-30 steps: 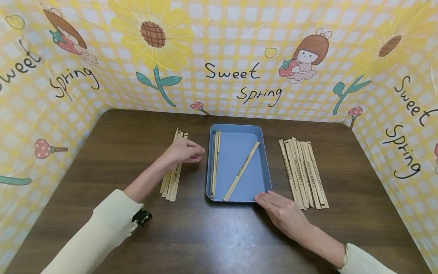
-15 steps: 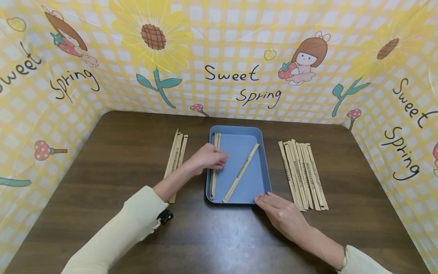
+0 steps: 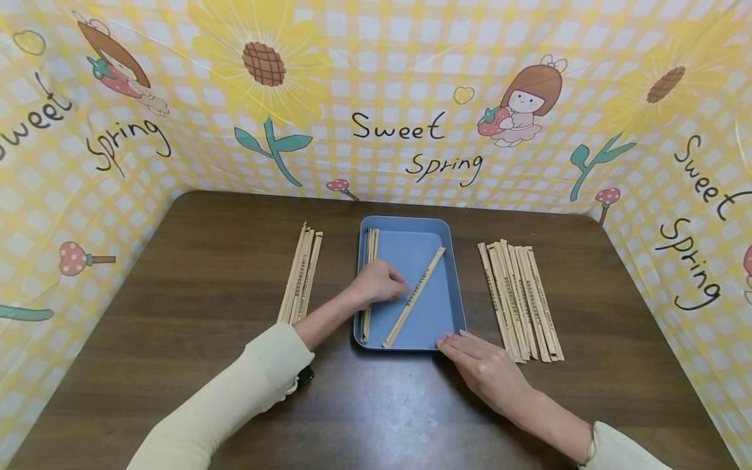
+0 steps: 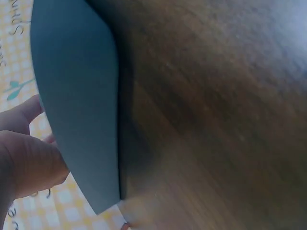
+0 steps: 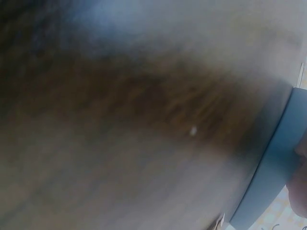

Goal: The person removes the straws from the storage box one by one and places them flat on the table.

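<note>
A blue tray [image 3: 405, 224] lies on the table, with a few paper-wrapped straws [image 3: 373, 243] along its left wall. One more wrapped straw [image 3: 415, 294] slants across the tray floor. My left hand [image 3: 378, 282] is over the tray, fingers bent, fingertips right at the slanting straw. In the left wrist view, the tray's wall [image 4: 79, 105] hides part of this hand [image 4: 33, 163]. My right hand [image 3: 484, 362] holds the tray's near right corner with its fingertips. The right wrist view catches only a bit of that hand [image 5: 298, 187] against the tray wall [image 5: 276, 167].
Several wrapped straws [image 3: 301, 274] lie left of the tray, partly covered by the left sleeve [image 3: 252, 372]. A larger row of wrapped straws [image 3: 519, 300] lies to its right. A yellow checked cloth [image 3: 405, 85] stands around the back and sides of the wooden table [image 3: 194, 281].
My left hand has moved right from the left pile, over the tray wall, to the slanting straw. The right hand stays on the tray corner. The straws look unmoved.
</note>
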### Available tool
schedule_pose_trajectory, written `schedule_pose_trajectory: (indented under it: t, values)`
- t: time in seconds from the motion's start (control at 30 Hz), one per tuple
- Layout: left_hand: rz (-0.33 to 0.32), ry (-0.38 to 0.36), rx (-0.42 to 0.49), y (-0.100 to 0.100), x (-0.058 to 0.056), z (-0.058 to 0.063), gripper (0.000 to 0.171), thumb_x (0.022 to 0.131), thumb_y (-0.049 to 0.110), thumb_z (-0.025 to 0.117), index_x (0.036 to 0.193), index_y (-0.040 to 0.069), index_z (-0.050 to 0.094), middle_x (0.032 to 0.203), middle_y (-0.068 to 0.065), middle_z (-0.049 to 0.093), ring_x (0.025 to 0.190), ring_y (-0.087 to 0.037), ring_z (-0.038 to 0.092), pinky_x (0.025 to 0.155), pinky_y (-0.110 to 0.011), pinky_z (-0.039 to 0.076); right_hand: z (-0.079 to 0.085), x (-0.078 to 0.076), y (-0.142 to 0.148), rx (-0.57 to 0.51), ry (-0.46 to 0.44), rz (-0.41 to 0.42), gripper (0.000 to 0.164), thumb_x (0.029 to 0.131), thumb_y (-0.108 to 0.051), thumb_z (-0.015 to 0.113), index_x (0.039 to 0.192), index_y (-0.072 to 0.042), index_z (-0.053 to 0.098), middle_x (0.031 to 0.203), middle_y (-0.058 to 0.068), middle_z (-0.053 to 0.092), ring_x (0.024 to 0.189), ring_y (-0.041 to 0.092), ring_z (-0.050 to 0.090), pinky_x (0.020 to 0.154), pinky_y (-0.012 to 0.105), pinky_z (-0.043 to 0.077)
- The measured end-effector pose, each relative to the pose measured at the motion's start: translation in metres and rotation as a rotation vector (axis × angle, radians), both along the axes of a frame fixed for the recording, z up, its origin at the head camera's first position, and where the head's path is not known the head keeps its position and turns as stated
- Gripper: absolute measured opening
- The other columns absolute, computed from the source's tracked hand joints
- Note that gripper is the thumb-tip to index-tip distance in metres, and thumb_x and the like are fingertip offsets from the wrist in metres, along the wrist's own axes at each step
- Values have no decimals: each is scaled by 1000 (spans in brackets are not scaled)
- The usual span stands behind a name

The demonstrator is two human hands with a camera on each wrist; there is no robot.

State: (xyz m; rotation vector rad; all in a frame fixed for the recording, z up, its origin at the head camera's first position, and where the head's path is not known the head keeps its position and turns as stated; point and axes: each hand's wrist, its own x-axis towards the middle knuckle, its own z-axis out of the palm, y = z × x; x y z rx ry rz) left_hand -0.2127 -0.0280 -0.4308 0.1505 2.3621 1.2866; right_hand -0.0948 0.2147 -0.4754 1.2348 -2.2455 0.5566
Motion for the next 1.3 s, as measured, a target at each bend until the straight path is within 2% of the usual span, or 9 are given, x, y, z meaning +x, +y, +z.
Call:
schedule_pose_trajectory:
  t: [0.1, 0.2, 0.27, 0.4, 0.63, 0.8, 1.0, 1.2, 1.3]
  values:
    - [-40, 132, -97, 7, 1, -3, 15, 80, 14, 81, 89, 2, 79, 79, -5, 72, 69, -14, 62, 58, -24, 52, 0, 0, 1, 4, -8, -2, 38, 108, -13, 40, 110, 2, 74, 108, 12, 73, 99, 26, 70, 89, 43, 56]
    - [-77, 211, -153, 14, 2, -6, 10, 78, 12, 82, 81, 3, 79, 75, -3, 71, 65, -12, 60, 54, -21, 49, 0, 0, 1, 8, -14, -3, 38, 108, -13, 39, 110, 2, 74, 109, 12, 73, 99, 26, 70, 90, 43, 56]
    - [-104, 251, -179, 19, 4, -7, 9, 77, 10, 82, 73, 4, 76, 67, -2, 68, 58, -10, 57, 50, -20, 47, 0, 1, 1, 8, -13, -3, 38, 108, -13, 39, 110, 2, 74, 108, 12, 73, 99, 26, 70, 90, 43, 56]
    - [-138, 307, -237, 27, 8, -8, 23, 77, 5, 80, 58, 10, 66, 50, 3, 56, 46, -9, 49, 42, -20, 41, 0, 1, 1, 3, -11, 0, 38, 108, -13, 39, 110, 2, 74, 108, 12, 73, 99, 27, 70, 89, 43, 56]
    - [-136, 312, -256, 30, 8, -13, 39, 73, -5, 67, 47, 16, 46, 41, 8, 34, 38, -6, 32, 35, -20, 27, -1, 0, 1, 2, -13, 2, 38, 108, -13, 39, 110, 2, 74, 109, 13, 73, 99, 27, 70, 90, 43, 56]
    - [-131, 261, -228, 28, 8, -9, 46, 76, -6, 68, 46, 16, 41, 40, 9, 28, 37, -5, 25, 36, -19, 21, -1, 1, 1, 2, -22, 3, 38, 108, -13, 39, 110, 2, 74, 109, 13, 73, 100, 27, 70, 90, 43, 56]
    - [-93, 240, -192, 21, 3, 0, 32, 81, 0, 73, 55, 11, 58, 49, 5, 47, 45, -8, 42, 40, -19, 34, -1, 1, 2, 4, -13, 0, 38, 108, -13, 39, 110, 2, 74, 108, 13, 73, 99, 27, 70, 89, 44, 56]
    - [-25, 240, -169, 6, -2, 17, 3, 81, 6, 75, 78, 5, 75, 72, 0, 66, 66, -14, 57, 59, -24, 49, -2, 0, 1, 0, -19, 4, 38, 108, -13, 39, 111, 2, 74, 109, 13, 73, 100, 27, 70, 90, 44, 56]
    - [19, 214, -129, -5, -2, 25, 5, 80, 6, 74, 84, 5, 77, 76, -1, 70, 70, -15, 62, 63, -25, 52, -2, 0, 1, -2, -14, 1, 38, 108, -13, 40, 111, 2, 74, 109, 14, 72, 100, 27, 70, 90, 44, 56]
